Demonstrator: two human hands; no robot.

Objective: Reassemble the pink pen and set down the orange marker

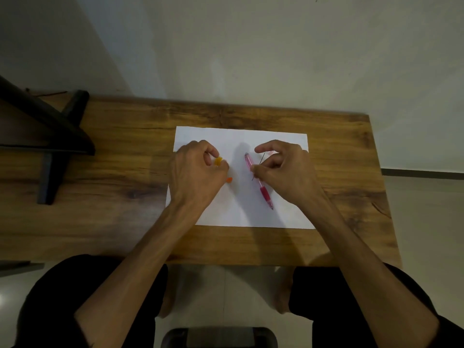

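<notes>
Pink translucent plastic pen (258,180) lies on the white sheet of paper (241,212), and I take that pen as my reference. Its long axis runs from the far end, near the sheet's middle, down toward me and slightly rightward, tip nearest me.

Right hand (283,169) sits directly right of the pen, fingers curled, thumb and forefinger pinching a thin dark needle-like rod (258,167). The rod is slanted and crosses just over the pen's upper barrel; I cannot tell whether they touch.

Left hand (198,169) is left of the pen and clearly apart from it, fingers curled around a small orange piece (218,161). A second small orange piece (229,180) lies on the sheet between that hand and the pen.

In my judgement, the right hand is much the nearer to the pen.
</notes>
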